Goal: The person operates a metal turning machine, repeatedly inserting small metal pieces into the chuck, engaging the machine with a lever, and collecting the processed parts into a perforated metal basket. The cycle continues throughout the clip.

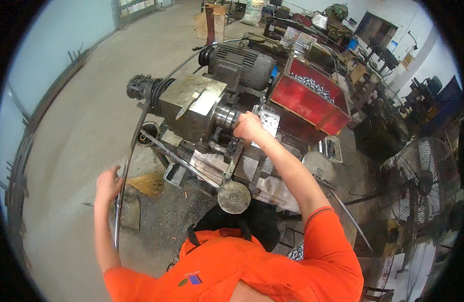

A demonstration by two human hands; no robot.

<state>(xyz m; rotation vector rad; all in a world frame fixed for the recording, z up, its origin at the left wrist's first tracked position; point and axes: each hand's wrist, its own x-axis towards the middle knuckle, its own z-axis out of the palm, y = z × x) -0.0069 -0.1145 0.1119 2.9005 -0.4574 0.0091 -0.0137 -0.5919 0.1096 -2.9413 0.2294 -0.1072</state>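
Observation:
My right hand (248, 126) reaches to the front of the spindle (225, 117) on a small lathe. Its fingers are pinched together, and whatever they hold is hidden behind them. Out to the left, my left hand (108, 184) is beside a long upright metal lever (133, 143), fingers partly spread with their tips at the rod. The lathe's boxy headstock (187, 118) carries a pale sheet and a flat tool (188, 105). Below my right hand are the lathe's carriage (248, 163), a slanting steel handle bar (179, 158) and a round metal disc (234, 197).
A red bin (305, 103) of small metal parts stands behind the carriage. The electric motor (242, 65) sits behind the headstock. A floor fan (418, 176) stands at the right. A straw broom (147, 184) lies near my left hand. More machines fill the back right.

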